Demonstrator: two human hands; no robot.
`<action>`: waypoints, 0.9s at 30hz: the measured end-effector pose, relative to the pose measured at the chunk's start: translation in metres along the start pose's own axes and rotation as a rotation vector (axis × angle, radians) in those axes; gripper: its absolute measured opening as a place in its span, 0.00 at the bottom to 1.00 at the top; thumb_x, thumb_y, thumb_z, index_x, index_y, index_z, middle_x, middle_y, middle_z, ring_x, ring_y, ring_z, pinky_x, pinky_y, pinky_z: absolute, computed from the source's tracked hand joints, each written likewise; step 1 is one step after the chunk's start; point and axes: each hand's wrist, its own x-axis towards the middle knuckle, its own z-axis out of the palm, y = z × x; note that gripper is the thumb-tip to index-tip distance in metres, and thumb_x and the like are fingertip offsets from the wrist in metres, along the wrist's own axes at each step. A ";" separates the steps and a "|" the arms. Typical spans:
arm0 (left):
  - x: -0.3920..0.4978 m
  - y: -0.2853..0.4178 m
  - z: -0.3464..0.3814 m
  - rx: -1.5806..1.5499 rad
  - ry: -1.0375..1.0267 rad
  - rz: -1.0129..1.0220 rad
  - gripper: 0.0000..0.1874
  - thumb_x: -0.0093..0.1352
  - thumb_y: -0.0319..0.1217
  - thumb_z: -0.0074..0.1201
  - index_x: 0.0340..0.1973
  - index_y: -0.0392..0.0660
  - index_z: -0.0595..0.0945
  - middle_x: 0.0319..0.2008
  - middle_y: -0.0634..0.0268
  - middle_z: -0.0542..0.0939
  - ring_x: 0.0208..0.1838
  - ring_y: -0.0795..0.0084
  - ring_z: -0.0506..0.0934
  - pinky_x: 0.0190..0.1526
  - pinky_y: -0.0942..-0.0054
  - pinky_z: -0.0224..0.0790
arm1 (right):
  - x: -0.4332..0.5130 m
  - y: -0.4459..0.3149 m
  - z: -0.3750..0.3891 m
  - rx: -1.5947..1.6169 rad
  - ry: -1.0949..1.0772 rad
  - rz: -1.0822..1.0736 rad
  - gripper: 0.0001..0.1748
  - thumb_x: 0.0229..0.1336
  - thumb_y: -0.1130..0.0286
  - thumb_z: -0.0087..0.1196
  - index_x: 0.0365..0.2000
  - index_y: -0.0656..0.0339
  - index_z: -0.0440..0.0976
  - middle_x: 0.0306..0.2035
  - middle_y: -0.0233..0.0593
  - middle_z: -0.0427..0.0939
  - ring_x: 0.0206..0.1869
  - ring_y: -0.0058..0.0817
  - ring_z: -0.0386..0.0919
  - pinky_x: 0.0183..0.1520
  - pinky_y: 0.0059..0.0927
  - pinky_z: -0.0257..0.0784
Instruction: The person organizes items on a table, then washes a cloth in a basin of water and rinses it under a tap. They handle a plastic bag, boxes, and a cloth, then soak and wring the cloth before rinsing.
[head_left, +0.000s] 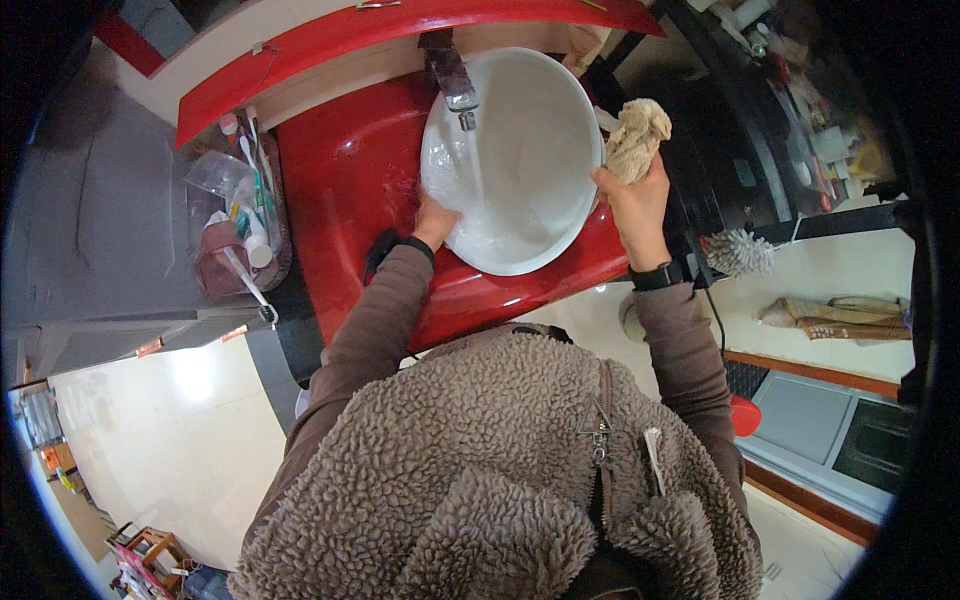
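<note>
A white round basin (536, 150) stands tilted over the red glossy washstand top (345, 172). From the metal faucet (457, 86) a stream of water (475, 161) runs into it. My left hand (435, 223) grips the basin's lower left rim, with the fingers mostly hidden. At the right rim, my right hand (636, 202) has its thumb against the basin. A crumpled beige cloth (637, 139) is bunched in that same hand, and its fingers are partly out of sight behind rim and cloth.
To the left, a clear plastic basket (281, 247) holds toothbrushes, tubes and a pink cup (221, 251). A red shelf (315, 56) curves behind the faucet. On the right are a dark counter (727, 150) with small items, a grey chenille duster (739, 253) and a hanging brown cloth (840, 319).
</note>
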 end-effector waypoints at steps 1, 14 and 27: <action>0.004 -0.010 0.000 0.004 -0.036 0.022 0.41 0.47 0.14 0.58 0.57 0.38 0.62 0.53 0.53 0.70 0.55 0.59 0.69 0.56 0.68 0.62 | 0.004 -0.006 0.003 -0.020 -0.009 0.018 0.30 0.37 0.82 0.61 0.46 0.69 0.65 0.43 0.42 0.74 0.44 0.28 0.75 0.46 0.28 0.71; -0.064 0.047 0.001 -0.431 -0.772 -0.293 0.26 0.57 0.18 0.56 0.52 0.42 0.71 0.45 0.59 0.77 0.43 0.68 0.75 0.45 0.73 0.69 | 0.033 -0.117 0.063 -0.561 -0.190 -0.461 0.27 0.35 0.66 0.63 0.40 0.63 0.69 0.33 0.48 0.77 0.35 0.41 0.77 0.38 0.34 0.72; -0.077 0.056 -0.049 -0.525 -0.507 0.028 0.33 0.50 0.15 0.54 0.54 0.37 0.68 0.44 0.58 0.76 0.44 0.65 0.76 0.47 0.71 0.70 | 0.037 -0.079 -0.009 -0.225 -0.112 -0.104 0.27 0.36 0.75 0.61 0.43 0.65 0.69 0.35 0.41 0.78 0.33 0.28 0.77 0.34 0.28 0.74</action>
